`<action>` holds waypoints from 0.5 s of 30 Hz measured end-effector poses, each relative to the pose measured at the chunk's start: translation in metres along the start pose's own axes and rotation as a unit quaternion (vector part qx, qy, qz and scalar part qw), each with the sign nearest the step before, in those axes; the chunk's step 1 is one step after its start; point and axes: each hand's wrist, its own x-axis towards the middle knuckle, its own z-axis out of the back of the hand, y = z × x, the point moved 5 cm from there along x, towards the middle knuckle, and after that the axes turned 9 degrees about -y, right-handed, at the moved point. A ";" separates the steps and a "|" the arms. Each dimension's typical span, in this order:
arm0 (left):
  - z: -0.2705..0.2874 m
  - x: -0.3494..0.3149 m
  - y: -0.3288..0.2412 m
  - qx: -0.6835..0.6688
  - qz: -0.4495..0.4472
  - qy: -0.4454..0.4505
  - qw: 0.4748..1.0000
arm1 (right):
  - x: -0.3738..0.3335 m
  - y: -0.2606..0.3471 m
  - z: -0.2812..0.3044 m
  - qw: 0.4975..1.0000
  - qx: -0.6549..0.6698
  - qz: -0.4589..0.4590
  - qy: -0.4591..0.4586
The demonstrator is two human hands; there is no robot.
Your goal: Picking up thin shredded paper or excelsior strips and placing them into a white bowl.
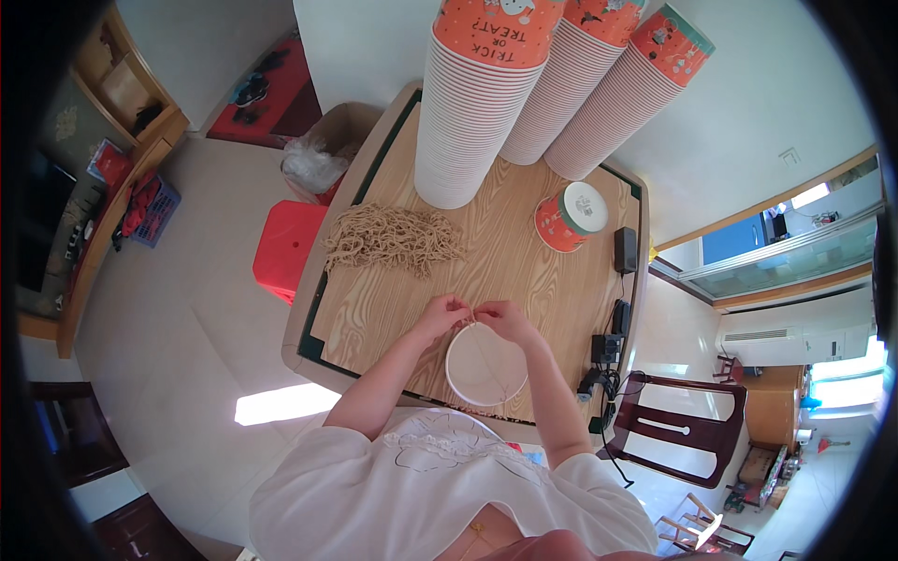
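A round white paper bucket stands at the near edge of the table, its open mouth facing up. My left hand and my right hand meet at its far rim, both with fingers pinched together. A thin beige cord seems to run between the fingertips, and a faint strand crosses the bucket's mouth; the fingers hide the exact grip. Beyond my left hand lies a tangled heap of tan cords.
Three tall stacks of nested paper buckets stand at the table's far side. One orange bucket sits apart, bottom up. Black power adapters and cables line the right edge. A red stool and a carton are left; a dark chair is right.
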 end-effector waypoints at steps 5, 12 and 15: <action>0.000 0.000 -0.003 -0.006 -0.034 -0.017 0.999 | 0.001 0.009 -0.001 0.999 -0.026 -0.009 0.041; 0.003 0.001 -0.007 0.048 -0.075 -0.058 0.994 | 0.000 0.010 -0.005 0.997 -0.012 -0.039 0.061; 0.005 -0.002 -0.008 0.097 -0.109 -0.076 0.986 | -0.005 0.013 -0.007 0.996 -0.010 -0.068 0.058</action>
